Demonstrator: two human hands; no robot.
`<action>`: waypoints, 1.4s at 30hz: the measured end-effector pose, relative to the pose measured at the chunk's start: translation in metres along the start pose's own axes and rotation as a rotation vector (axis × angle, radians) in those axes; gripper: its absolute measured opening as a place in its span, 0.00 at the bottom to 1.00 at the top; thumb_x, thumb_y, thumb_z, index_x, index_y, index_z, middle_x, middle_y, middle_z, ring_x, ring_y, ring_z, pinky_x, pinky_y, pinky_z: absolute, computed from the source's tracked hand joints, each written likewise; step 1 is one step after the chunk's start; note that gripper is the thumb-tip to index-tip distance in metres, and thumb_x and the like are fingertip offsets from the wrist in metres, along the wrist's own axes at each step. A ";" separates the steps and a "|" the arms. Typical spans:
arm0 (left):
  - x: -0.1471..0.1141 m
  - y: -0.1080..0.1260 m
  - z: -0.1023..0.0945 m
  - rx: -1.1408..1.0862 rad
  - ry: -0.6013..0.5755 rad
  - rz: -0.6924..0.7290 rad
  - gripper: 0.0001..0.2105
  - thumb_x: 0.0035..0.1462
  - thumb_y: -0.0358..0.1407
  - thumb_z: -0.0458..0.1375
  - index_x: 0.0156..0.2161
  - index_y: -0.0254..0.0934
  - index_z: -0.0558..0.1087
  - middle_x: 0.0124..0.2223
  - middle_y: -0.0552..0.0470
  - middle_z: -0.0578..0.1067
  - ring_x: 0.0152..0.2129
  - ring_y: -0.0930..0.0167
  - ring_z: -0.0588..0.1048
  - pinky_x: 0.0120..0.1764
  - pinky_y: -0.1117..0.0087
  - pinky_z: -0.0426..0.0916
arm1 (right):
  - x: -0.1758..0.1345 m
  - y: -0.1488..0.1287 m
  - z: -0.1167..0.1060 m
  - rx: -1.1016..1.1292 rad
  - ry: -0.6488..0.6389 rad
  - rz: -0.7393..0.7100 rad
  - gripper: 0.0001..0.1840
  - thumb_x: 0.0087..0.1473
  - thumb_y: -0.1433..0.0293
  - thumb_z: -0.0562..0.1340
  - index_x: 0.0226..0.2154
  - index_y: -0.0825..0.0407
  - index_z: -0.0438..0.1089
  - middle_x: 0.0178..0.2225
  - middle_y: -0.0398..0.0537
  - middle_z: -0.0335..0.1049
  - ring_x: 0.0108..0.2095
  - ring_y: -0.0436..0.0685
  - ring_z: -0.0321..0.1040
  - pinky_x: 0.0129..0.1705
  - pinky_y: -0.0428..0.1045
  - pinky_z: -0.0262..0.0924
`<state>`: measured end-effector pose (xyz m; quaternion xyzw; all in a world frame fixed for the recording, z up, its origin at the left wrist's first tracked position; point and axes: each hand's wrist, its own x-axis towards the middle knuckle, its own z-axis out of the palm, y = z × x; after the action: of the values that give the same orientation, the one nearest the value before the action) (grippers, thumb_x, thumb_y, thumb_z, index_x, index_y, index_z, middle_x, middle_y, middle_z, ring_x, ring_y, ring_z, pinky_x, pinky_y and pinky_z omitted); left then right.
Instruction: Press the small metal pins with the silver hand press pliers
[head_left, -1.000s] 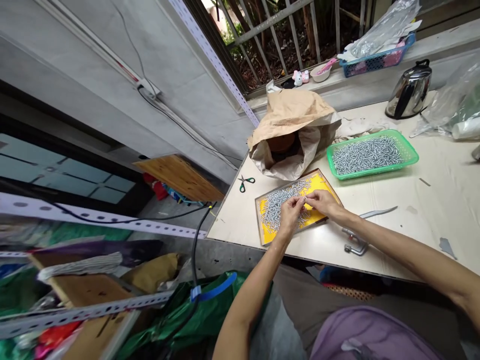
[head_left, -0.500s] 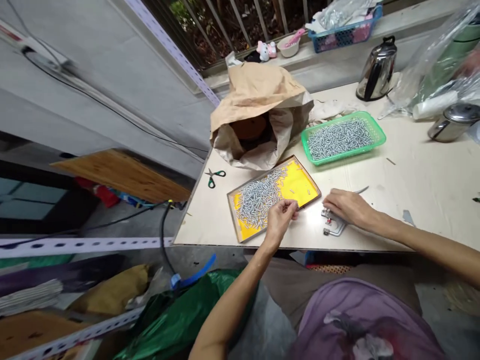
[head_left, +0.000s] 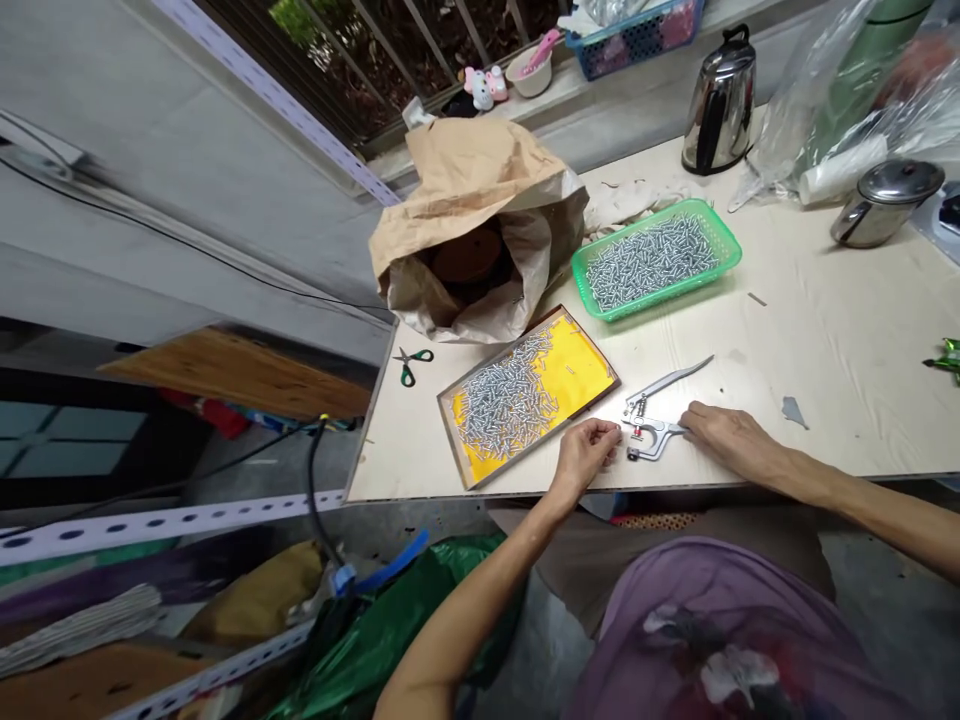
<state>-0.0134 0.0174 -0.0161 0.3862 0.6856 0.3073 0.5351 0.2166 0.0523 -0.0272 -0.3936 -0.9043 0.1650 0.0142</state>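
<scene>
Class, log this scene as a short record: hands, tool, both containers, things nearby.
Left hand: fingers curled beside the hand tool; anything held too small to tell
Right hand: gripping the lower handle
Tool handles: spread apart
Yellow-bottomed tray: small metal pieces, mostly left side
Green basket: more metal pieces
Nearby: scissors, paper bag, kettle

Pale table, scissors at left, paper bag far left, yellow-bottomed tray of metal pins near left, green basket of similar pins far middle, pliers near middle, kettle far right, lidded pot right of it, grey scrap near right
</scene>
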 end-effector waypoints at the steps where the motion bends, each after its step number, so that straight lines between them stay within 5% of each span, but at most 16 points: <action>1: 0.000 -0.002 0.000 0.008 0.007 0.006 0.09 0.48 0.37 0.63 0.28 0.32 0.73 0.18 0.57 0.69 0.15 0.77 0.68 0.19 0.78 0.61 | 0.000 0.002 0.002 0.015 0.025 -0.013 0.09 0.61 0.75 0.53 0.32 0.53 0.67 0.33 0.49 0.69 0.31 0.53 0.68 0.29 0.47 0.56; 8: -0.003 -0.010 -0.001 0.120 0.090 0.201 0.09 0.49 0.39 0.61 0.30 0.33 0.75 0.27 0.53 0.76 0.20 0.76 0.70 0.25 0.75 0.64 | -0.012 0.025 0.000 0.091 0.233 -0.045 0.14 0.66 0.69 0.48 0.36 0.51 0.67 0.33 0.48 0.69 0.32 0.53 0.68 0.29 0.47 0.57; 12: 0.003 -0.007 0.001 0.070 0.047 0.186 0.13 0.48 0.42 0.63 0.31 0.32 0.77 0.27 0.52 0.76 0.21 0.75 0.69 0.25 0.74 0.63 | -0.022 0.035 -0.007 -0.015 0.318 -0.015 0.15 0.66 0.69 0.48 0.36 0.51 0.68 0.33 0.48 0.69 0.31 0.53 0.65 0.28 0.47 0.53; 22: 0.007 -0.004 0.047 0.205 0.048 0.252 0.05 0.49 0.34 0.64 0.26 0.35 0.78 0.26 0.53 0.75 0.25 0.73 0.72 0.32 0.73 0.64 | -0.029 0.032 0.010 -0.199 0.381 -0.123 0.14 0.61 0.79 0.50 0.30 0.52 0.67 0.27 0.47 0.66 0.28 0.54 0.61 0.31 0.48 0.50; 27: 0.004 0.005 0.052 0.395 -0.001 0.119 0.04 0.49 0.31 0.62 0.25 0.34 0.78 0.25 0.55 0.76 0.23 0.75 0.71 0.30 0.75 0.62 | -0.033 0.031 0.015 -0.148 0.263 -0.077 0.14 0.61 0.78 0.49 0.32 0.51 0.67 0.29 0.49 0.67 0.31 0.55 0.62 0.32 0.49 0.50; 32: 0.002 0.017 0.050 0.516 -0.148 0.002 0.09 0.48 0.32 0.61 0.19 0.33 0.75 0.14 0.59 0.65 0.17 0.77 0.65 0.24 0.76 0.56 | -0.036 0.030 0.009 -0.018 0.152 -0.052 0.12 0.58 0.79 0.51 0.35 0.50 0.67 0.32 0.50 0.69 0.34 0.57 0.63 0.34 0.50 0.52; 42: -0.015 0.022 0.058 0.245 -0.287 -0.431 0.17 0.58 0.30 0.57 0.18 0.34 0.66 0.11 0.59 0.63 0.07 0.80 0.61 0.14 0.80 0.55 | -0.043 0.030 0.001 0.095 0.053 -0.097 0.10 0.60 0.75 0.52 0.41 0.51 0.66 0.40 0.53 0.67 0.39 0.58 0.64 0.37 0.51 0.58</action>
<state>0.0493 0.0166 -0.0045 0.3328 0.7013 0.0435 0.6289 0.2671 0.0403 -0.0330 -0.3524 -0.9127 0.1962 0.0649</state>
